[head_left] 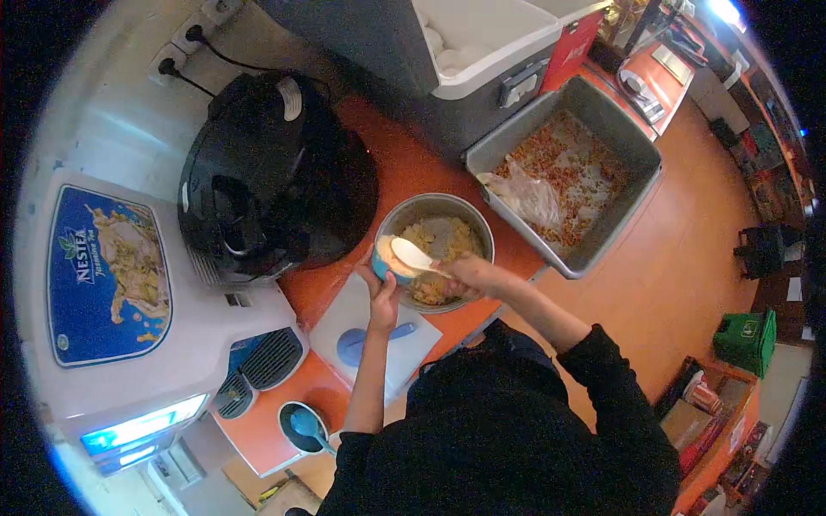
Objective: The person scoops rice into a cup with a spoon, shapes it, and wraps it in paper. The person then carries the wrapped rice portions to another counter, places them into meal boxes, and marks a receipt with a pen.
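Observation:
My left hand [381, 297] is wrapped around a small blue cup [397, 273] heaped with yellowish rice. In my right hand [469, 273] is a white rice paddle [411, 254], its flat blade resting against the rice at the cup's top. Both hands work over the near-left side of a round metal pot [434, 203], where more yellow rice [460, 234] clings around the sides and part of the metal bottom shows. My right fingers hide some of the rice behind them.
Left of the pot stand a black rice cooker [258, 172] and a drink dispenser [189, 314]. A blue paddle [351, 346] lies on a white board [413, 351]. A bowl holds a blue scoop [304, 421]. A grey tub [572, 263] contains orange bits and a plastic bag [529, 198].

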`<control>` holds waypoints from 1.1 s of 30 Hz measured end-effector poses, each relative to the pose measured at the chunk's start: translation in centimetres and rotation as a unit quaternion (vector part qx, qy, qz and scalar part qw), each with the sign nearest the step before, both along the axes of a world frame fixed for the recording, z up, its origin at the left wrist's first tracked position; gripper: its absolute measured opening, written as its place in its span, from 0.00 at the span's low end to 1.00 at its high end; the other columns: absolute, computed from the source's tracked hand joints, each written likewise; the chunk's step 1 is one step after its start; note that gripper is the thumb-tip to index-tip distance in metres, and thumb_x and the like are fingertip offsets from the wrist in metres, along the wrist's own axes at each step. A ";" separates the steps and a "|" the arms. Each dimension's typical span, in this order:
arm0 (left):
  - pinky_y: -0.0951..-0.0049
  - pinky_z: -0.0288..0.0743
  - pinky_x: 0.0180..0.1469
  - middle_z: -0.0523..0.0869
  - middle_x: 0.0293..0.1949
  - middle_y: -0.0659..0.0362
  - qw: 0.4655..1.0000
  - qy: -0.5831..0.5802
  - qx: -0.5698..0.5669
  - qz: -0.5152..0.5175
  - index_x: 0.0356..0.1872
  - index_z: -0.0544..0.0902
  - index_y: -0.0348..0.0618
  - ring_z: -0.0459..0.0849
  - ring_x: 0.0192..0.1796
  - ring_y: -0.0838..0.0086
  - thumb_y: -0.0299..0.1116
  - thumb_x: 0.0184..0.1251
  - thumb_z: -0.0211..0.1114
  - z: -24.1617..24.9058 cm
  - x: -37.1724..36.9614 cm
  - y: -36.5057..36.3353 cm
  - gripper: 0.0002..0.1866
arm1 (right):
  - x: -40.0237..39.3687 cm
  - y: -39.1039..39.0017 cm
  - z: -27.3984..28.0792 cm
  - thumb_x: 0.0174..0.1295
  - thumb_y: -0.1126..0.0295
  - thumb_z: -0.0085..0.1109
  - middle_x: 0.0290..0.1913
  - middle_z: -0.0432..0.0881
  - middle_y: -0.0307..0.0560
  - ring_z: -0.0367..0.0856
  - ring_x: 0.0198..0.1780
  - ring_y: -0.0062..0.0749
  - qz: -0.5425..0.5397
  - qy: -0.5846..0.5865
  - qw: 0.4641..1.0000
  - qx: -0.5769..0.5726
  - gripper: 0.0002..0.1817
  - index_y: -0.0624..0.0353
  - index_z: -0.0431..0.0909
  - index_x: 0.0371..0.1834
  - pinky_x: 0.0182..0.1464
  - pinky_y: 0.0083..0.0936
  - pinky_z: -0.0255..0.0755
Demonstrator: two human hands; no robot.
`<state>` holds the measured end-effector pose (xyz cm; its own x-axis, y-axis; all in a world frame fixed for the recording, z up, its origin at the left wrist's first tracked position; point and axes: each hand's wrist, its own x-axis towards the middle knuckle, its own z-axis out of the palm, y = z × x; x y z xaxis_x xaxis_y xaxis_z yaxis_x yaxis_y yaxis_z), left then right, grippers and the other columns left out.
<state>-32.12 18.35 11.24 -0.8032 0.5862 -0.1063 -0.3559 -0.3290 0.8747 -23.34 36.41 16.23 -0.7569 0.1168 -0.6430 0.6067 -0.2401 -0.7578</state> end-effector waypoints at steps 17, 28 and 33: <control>0.61 0.63 0.62 0.65 0.63 0.56 0.989 0.061 0.044 0.124 0.67 0.53 0.52 0.67 0.62 0.62 0.43 0.67 0.58 -0.7 -0.4 3.1 0.32 | 2.5 0.0 0.5 0.66 0.48 0.48 0.14 0.69 0.39 0.63 0.10 0.24 -0.030 -0.024 0.999 -0.001 0.24 0.57 0.76 0.24 0.09 0.24 0.55; 0.41 0.54 0.68 0.57 0.70 0.55 0.968 -0.023 0.248 0.043 0.71 0.53 0.62 0.57 0.71 0.54 0.28 0.67 0.51 2.4 2.6 0.6 0.32 | 0.9 -0.2 -0.9 0.59 0.53 0.54 0.41 0.80 0.67 0.80 0.42 0.54 0.159 0.186 0.742 0.624 0.22 0.66 0.81 0.31 0.47 0.43 0.73; 0.59 0.47 0.72 0.53 0.71 0.55 0.987 0.080 0.103 0.095 0.73 0.42 0.53 0.54 0.72 0.60 0.33 0.65 0.58 2.2 4.1 0.8 0.41 | -1.9 -2.5 -1.8 0.66 0.41 0.42 0.55 0.75 0.55 0.76 0.49 0.38 -0.044 0.245 0.961 0.123 0.32 0.62 0.75 0.49 0.49 0.31 0.69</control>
